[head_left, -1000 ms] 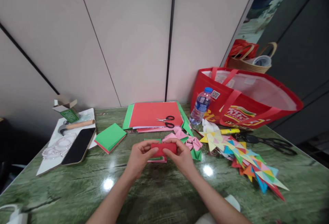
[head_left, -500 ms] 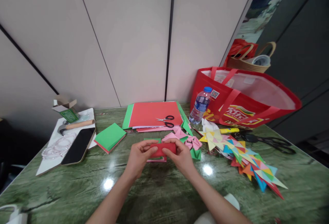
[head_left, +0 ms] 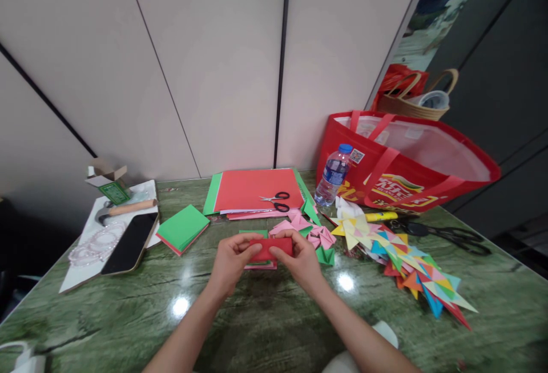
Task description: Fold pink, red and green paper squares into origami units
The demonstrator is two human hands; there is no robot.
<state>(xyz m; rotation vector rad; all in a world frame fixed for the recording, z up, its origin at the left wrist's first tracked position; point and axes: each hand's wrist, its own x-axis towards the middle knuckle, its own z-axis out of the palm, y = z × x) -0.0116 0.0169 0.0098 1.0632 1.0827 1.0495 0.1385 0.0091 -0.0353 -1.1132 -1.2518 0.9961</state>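
Between both hands I hold a small folded piece of red paper (head_left: 271, 249) over the table. My left hand (head_left: 233, 256) pinches its left end, thumb on the near face. The right end is gripped by my right hand (head_left: 298, 255) in the same way. Partly hidden beneath lies a small stack of green and pink paper (head_left: 261, 266). Just beyond my right hand are folded pink paper pieces (head_left: 322, 238) and a green folded piece (head_left: 326, 256). Behind, small scissors (head_left: 277, 201) rest on a pile of large red sheets (head_left: 252, 187).
Left are a green paper stack (head_left: 183, 228), a phone (head_left: 129, 243), a hammer (head_left: 128, 208) and a small open box (head_left: 112, 184). Right stand a water bottle (head_left: 334, 176) and a red bag (head_left: 398, 161), with colourful folded stars (head_left: 411, 264) and large black scissors (head_left: 454, 235) before them.
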